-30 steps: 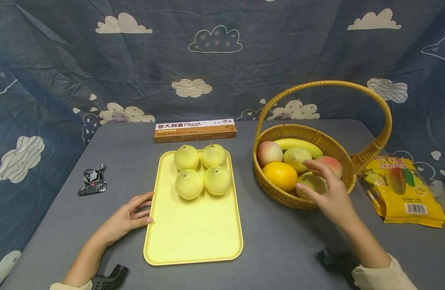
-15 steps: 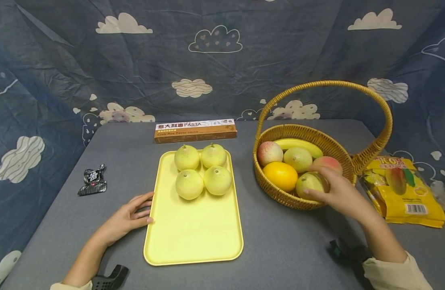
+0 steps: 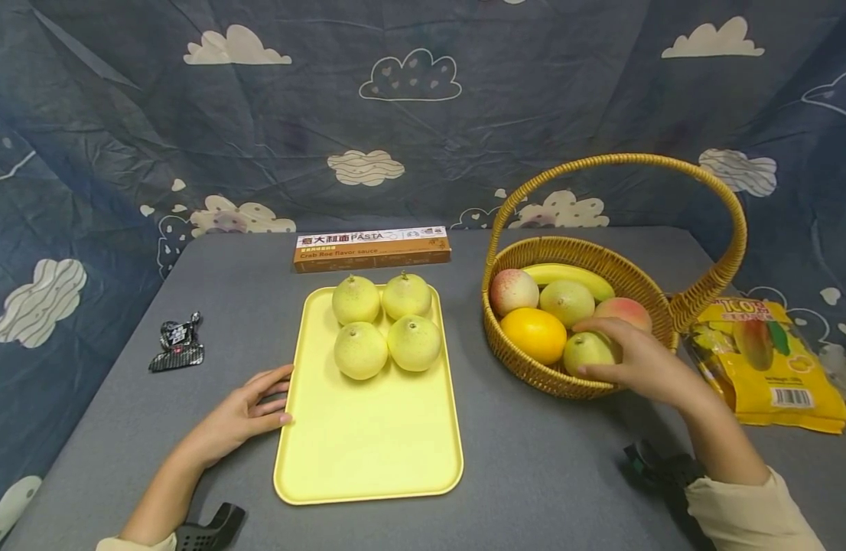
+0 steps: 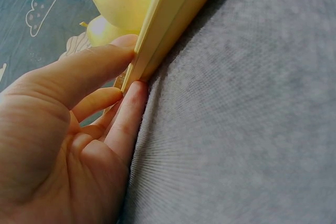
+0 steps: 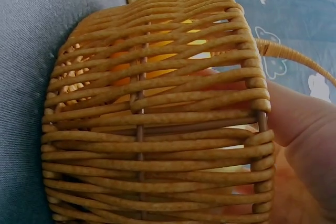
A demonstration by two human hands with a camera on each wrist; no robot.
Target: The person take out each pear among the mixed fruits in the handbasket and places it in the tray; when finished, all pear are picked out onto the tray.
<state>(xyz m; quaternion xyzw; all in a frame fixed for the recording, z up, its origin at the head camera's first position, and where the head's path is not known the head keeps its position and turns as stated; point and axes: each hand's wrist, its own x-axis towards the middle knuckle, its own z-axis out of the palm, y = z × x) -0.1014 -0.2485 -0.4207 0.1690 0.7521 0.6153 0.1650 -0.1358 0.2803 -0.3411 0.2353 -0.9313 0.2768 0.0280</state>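
My right hand (image 3: 632, 356) reaches over the front rim of the wicker basket (image 3: 509, 366) and holds a round yellow-green fruit (image 3: 590, 352), thumb on its near side and fingers curled over the top. The fruit is still inside the basket. In the right wrist view the woven wall (image 5: 157, 129) hides most of the grip. Beside the yellow tray (image 3: 368, 444), my left hand (image 3: 237, 417) rests with its thumb and fingertips against the left edge; the left wrist view shows the thumb (image 4: 100, 69) at the rim. Several yellow-green fruits (image 3: 361, 350) sit toward the tray's far end.
Also in the basket are an orange-yellow fruit (image 3: 533, 335), a banana (image 3: 567, 274), peaches (image 3: 514, 291) and another green fruit (image 3: 566, 303). The tall handle (image 3: 616, 159) arches above. A pasta box (image 3: 372, 251), a black wrapper (image 3: 178, 344) and a yellow snack bag (image 3: 774, 367) lie around.
My right hand has moved down onto the yellow-green fruit at the basket's front and closed its fingers and thumb around it. The left hand and tray have kept still.
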